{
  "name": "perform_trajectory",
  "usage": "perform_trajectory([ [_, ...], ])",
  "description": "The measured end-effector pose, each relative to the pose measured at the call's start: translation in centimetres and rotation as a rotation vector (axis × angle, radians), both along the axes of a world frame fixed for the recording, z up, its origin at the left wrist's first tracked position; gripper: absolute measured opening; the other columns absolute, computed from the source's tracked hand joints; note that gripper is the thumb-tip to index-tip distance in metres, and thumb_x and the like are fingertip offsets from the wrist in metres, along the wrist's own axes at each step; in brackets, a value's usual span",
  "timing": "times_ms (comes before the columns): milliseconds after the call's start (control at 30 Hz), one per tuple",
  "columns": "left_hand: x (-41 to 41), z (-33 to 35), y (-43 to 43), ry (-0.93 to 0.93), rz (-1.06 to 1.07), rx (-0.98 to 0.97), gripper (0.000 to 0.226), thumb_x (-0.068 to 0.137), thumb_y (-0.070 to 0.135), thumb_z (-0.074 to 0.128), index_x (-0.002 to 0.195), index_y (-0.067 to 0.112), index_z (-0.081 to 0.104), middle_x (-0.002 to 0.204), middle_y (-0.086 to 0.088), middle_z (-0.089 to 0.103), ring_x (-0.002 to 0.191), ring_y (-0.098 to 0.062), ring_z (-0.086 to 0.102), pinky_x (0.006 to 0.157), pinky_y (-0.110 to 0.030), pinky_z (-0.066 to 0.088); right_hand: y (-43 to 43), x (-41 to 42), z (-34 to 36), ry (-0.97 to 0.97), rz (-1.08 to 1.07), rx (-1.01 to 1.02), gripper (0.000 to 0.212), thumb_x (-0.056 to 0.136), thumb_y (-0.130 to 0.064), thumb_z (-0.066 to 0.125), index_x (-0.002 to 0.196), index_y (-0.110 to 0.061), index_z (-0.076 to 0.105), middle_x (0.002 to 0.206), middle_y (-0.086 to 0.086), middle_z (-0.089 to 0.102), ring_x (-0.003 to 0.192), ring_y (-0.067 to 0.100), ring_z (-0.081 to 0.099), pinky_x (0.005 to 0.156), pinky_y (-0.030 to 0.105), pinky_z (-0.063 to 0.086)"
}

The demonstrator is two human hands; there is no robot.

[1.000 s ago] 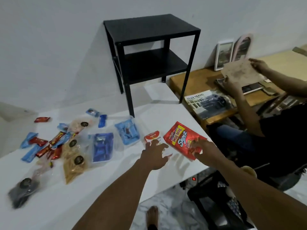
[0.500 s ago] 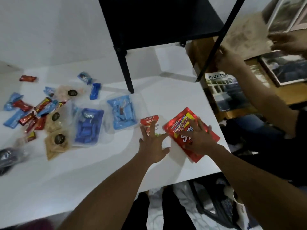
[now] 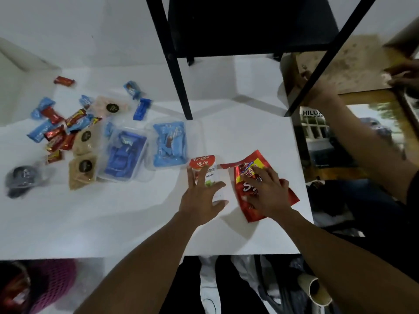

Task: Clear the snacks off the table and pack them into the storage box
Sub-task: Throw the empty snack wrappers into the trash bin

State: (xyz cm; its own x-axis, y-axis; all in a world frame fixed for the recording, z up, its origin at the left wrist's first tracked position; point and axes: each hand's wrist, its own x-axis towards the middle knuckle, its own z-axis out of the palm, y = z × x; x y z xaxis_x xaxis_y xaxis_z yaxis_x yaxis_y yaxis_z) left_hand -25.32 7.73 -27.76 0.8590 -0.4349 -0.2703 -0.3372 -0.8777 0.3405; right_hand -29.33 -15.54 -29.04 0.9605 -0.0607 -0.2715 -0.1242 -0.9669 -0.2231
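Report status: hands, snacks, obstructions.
Left hand spread, fingers on white-and-red Astor carton. Right hand flat on red foil snack pouch. Both packs on white table; storage box not in sight.

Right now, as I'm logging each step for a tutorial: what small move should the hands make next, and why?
Probably curl the fingers to grip. The left hand lies spread on the Astor pack and the right hand lies flat on the red pouch; both packs rest on the white table, neither gripped yet.
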Motion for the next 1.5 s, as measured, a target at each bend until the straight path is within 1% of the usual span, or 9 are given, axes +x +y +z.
perform_trajectory([
  [167, -1.8, 1.3, 0.9, 0.017, 0.049, -0.034, 0.056, 0.078, 0.069, 0.057, 0.13, 0.048, 0.052, 0.16, 0.008, 0.009, 0.151, -0.037, -0.014, 0.087, -0.055, 0.058, 0.6, 0.4, 0.3, -0.018, -0.016, -0.001, 0.057, 0.07, -0.044, 0.078, 0.125, -0.046, 0.062, 0.135, -0.01, 0.056, 0.12, 0.027, 0.048, 0.089, 0.044, 0.039],
  [400, -2.9, 4.8, 3.9, -0.123, 0.083, -0.165, 0.052, 0.078, 0.066, 0.059, 0.124, 0.043, 0.058, 0.159, 0.008, 0.019, 0.151, -0.023, 0.011, 0.076, -0.047, 0.061, 2.3, 1.7, 2.0, -0.084, 0.074, 0.015, 0.046, 0.077, -0.037, 0.076, 0.122, -0.04, 0.067, 0.131, -0.006, 0.062, 0.109, 0.03, 0.054, 0.084, 0.041, 0.04],
  [533, -3.6, 6.5, 6.8, -0.196, 0.148, -0.278, 0.051, 0.075, 0.057, 0.068, 0.123, 0.041, 0.062, 0.147, 0.009, 0.036, 0.14, -0.012, 0.032, 0.074, -0.043, 0.062, 5.4, 3.7, 4.1, -0.138, 0.13, 0.014, 0.046, 0.079, -0.038, 0.075, 0.124, -0.041, 0.065, 0.134, -0.002, 0.062, 0.114, 0.03, 0.054, 0.088, 0.042, 0.041],
  [667, -3.9, 8.3, 10.1, -0.239, 0.195, -0.334, 0.056, 0.075, 0.058, 0.066, 0.127, 0.041, 0.058, 0.146, 0.008, 0.039, 0.14, -0.016, 0.033, 0.083, -0.044, 0.06, 9.1, 6.5, 7.4, -0.188, 0.196, -0.017, 0.047, 0.083, -0.04, 0.071, 0.128, -0.043, 0.061, 0.139, -0.002, 0.058, 0.12, 0.029, 0.05, 0.093, 0.044, 0.04],
  [767, -3.9, 9.5, 14.5, -0.323, 0.271, -0.356, 0.056, 0.074, 0.059, 0.064, 0.126, 0.041, 0.057, 0.144, 0.005, 0.041, 0.139, -0.019, 0.035, 0.077, -0.047, 0.061, 13.5, 8.4, 10.2, -0.252, 0.236, 0.003, 0.047, 0.082, -0.04, 0.072, 0.128, -0.042, 0.062, 0.138, -0.001, 0.058, 0.118, 0.031, 0.05, 0.093, 0.046, 0.04],
  [933, -5.1, 11.5, 28.0, -0.414, 0.45, -0.334, 0.058, 0.071, 0.066, 0.061, 0.125, 0.042, 0.059, 0.141, 0.005, 0.041, 0.139, -0.02, 0.035, 0.072, -0.05, 0.06, 26.0, 9.9, 14.3, -0.321, 0.359, 0.028, 0.048, 0.081, -0.045, 0.072, 0.128, -0.044, 0.061, 0.139, -0.001, 0.057, 0.12, 0.032, 0.049, 0.096, 0.048, 0.04],
  [1100, -10.2, 12.4, 44.9, -0.435, 0.665, -0.296, 0.055, 0.072, 0.064, 0.063, 0.122, 0.043, 0.062, 0.141, 0.006, 0.041, 0.14, -0.018, 0.033, 0.085, -0.051, 0.056, 43.6, 8.5, 16.0, -0.346, 0.553, 0.102, 0.047, 0.082, -0.048, 0.07, 0.127, -0.047, 0.059, 0.137, -0.002, 0.057, 0.12, 0.031, 0.049, 0.096, 0.048, 0.042],
  [1233, -17.5, 13.0, 57.1, -0.368, 0.861, -0.177, 0.051, 0.077, 0.062, 0.061, 0.125, 0.043, 0.061, 0.146, 0.0, 0.04, 0.14, -0.021, 0.034, 0.1, -0.045, 0.049, 57.8, 5.0, 16.1, -0.277, 0.729, 0.226, 0.046, 0.079, -0.046, 0.073, 0.124, -0.045, 0.062, 0.128, -0.003, 0.061, 0.116, 0.03, 0.052, 0.091, 0.042, 0.044],
  [1500, -30.6, 11.6, 72.5, -0.242, 1.262, -0.088, 0.051, 0.078, 0.065, 0.061, 0.126, 0.046, 0.059, 0.148, -0.003, 0.039, 0.141, -0.021, 0.033, 0.1, -0.04, 0.047, 80.5, -2.6, 14.9, -0.051, 1.067, 0.325, 0.046, 0.077, -0.05, 0.073, 0.121, -0.049, 0.062, 0.122, -0.01, 0.063, 0.113, 0.025, 0.053, 0.093, 0.042, 0.045],
])
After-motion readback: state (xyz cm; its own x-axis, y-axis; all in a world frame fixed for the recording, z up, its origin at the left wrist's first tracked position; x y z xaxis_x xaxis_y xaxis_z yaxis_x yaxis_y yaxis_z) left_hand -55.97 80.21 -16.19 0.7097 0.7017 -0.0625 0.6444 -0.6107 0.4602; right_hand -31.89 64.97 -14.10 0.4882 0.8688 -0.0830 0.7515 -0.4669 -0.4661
